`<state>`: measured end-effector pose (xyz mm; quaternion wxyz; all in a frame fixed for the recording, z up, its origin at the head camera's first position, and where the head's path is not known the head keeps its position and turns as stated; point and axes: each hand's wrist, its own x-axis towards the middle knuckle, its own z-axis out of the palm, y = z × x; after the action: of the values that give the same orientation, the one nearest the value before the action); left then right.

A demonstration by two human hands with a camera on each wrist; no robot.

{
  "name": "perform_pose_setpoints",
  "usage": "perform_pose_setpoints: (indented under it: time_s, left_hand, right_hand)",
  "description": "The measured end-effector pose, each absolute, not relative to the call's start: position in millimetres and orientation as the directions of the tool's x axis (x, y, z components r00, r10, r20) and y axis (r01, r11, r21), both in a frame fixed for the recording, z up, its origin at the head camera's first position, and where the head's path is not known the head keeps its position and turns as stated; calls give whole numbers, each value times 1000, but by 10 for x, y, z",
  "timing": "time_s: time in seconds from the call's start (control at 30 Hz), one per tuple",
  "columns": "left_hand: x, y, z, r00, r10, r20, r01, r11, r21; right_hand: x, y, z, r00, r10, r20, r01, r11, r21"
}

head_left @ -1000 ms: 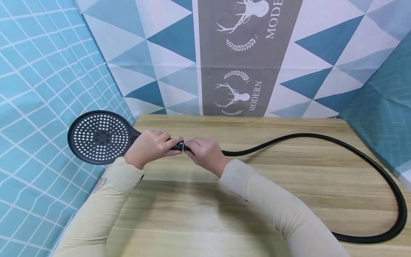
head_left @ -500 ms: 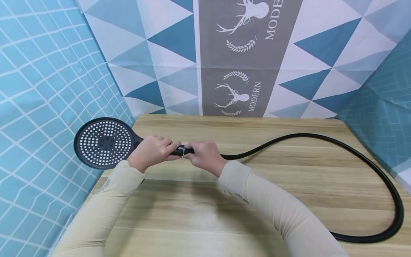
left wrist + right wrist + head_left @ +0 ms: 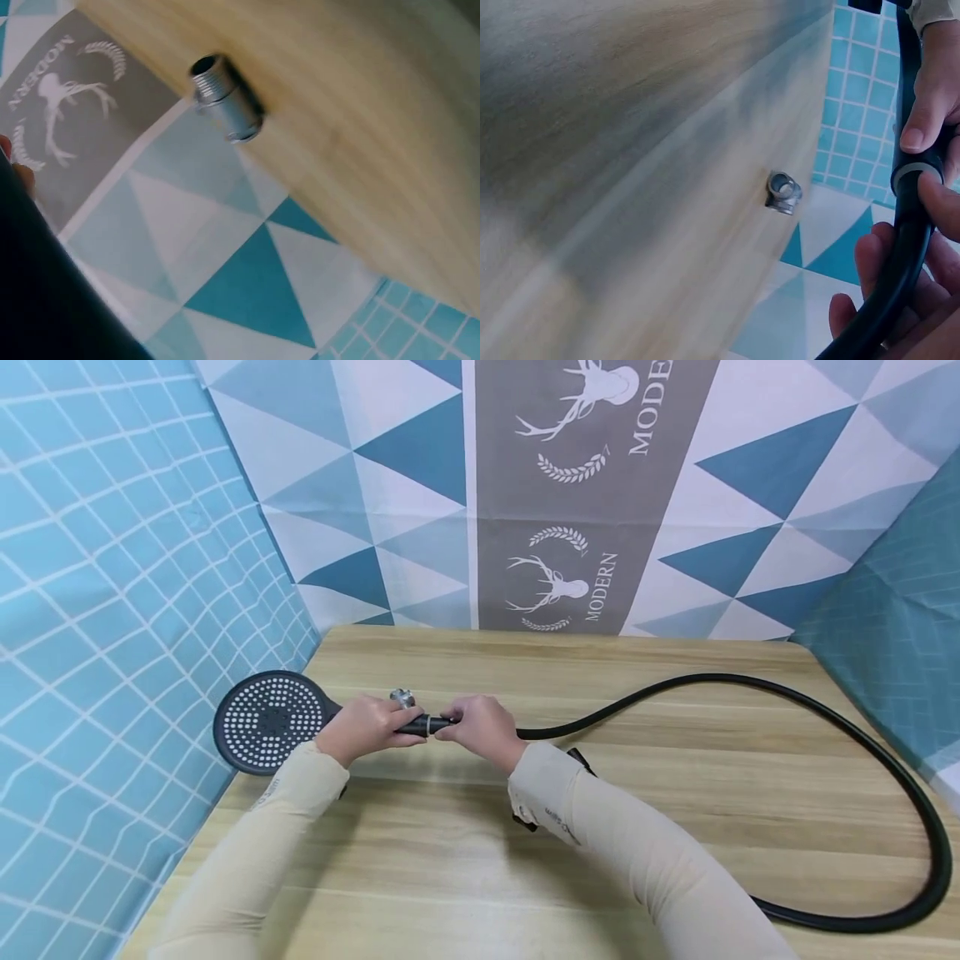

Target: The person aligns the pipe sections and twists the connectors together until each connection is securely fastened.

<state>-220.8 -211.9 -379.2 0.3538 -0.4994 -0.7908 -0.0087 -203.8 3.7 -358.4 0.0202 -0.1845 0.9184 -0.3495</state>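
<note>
A black handheld shower head (image 3: 273, 720), round with a face full of white nozzles, lies at the left of the head view. My left hand (image 3: 367, 727) grips its handle. At the handle's end, my right hand (image 3: 483, 731) pinches the end of the black shower hose (image 3: 720, 677). Handle and hose meet in line at a pale ring (image 3: 919, 171), seen between both hands in the right wrist view. Just behind my left fingers stands a small shiny metal pipe fitting (image 3: 402, 697). Its threaded end shows in the left wrist view, where the fitting (image 3: 225, 97) is untouched.
The hose loops across the right of the wooden tabletop (image 3: 465, 877) and passes under my right forearm. A blue tile-patterned wall covering (image 3: 112, 610) rises close on the left. Behind the table hangs a triangle-patterned backdrop (image 3: 420, 485).
Both hands and the shower head have come lower and slightly to the right. The metal fitting, hidden before, now shows behind my left hand. My right fingers have shifted on the hose end.
</note>
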Motion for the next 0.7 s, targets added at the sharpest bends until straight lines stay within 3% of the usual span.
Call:
perform_pose_setpoints:
  time_s: [0.23, 0.57, 0.7]
  left_hand:
    - [-2294, -2123, -3982, -285, 784, 551, 820, 498, -284]
    - [-2286, -2048, -4000, -484, 801, 354, 823, 553, -127]
    - [-2273, -2024, -3986, -537, 794, 286, 810, 580, -90]
  right_hand:
    - [-2089, 8, -3722, -937, -347, 47, -298, 719, -628]
    - [-2156, -16, -3863, -929, -362, 76, -344, 769, -539]
    - [-2173, -27, -3927, -926, -367, 84, -352, 764, -541]
